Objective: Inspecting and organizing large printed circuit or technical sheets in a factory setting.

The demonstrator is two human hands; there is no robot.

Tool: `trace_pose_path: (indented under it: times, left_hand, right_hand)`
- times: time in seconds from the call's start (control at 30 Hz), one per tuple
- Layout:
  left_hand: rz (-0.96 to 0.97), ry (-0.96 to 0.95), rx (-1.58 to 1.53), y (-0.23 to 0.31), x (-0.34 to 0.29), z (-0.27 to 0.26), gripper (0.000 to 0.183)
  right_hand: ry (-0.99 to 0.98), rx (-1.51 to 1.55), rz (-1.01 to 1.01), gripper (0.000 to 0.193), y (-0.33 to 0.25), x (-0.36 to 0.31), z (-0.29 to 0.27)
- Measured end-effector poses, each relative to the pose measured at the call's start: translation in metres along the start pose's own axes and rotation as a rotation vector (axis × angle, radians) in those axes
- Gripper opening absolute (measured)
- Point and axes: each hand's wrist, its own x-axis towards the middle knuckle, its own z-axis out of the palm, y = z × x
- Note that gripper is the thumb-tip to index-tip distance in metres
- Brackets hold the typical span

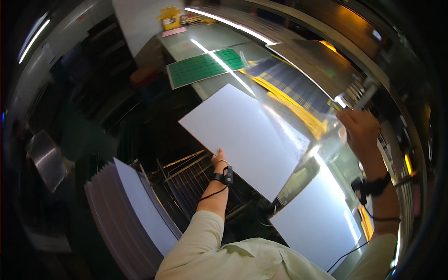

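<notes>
My left hand (220,158) grips the near edge of a large white sheet (242,135) and holds it tilted up over the work area. My right hand (360,131) is raised at the right, closed around a grey pen-like tool (366,95) that points up and away. A clear glossy film (298,93) seems to lie over the sheet's far side and reflects the ceiling light. Both wrists wear black bands with cables. A second white sheet (317,219) lies flat below my right forearm.
A stack of white sheets (126,219) stands on edge at lower left beside a wire rack (191,179). A green perforated panel (203,66) lies on the far table. A machine bed with yellow and dark stripes (294,88) runs at the right.
</notes>
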Motion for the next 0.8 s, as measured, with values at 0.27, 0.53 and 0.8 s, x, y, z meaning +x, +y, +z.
trace_pose_path:
  times: [0.27, 0.53, 0.8]
  left_hand:
    - [0.842, 0.349, 0.289, -0.036, 0.02, -0.022, 0.061]
    - [-0.623, -1.56, -0.46, -0.027, -0.119, -0.038, 0.096]
    - [-0.122, -1.348, 0.559, -0.018, -0.161, 0.021, 0.044]
  right_hand:
    - [0.057, 0.042, 0.16, 0.015, -0.012, -0.001, -0.109]
    - [0.034, 0.271, 0.966, 0.012, -0.047, -0.249, -0.247]
    - [0.601, 0.706, 2.095, 0.032, -0.189, -0.525, -0.157]
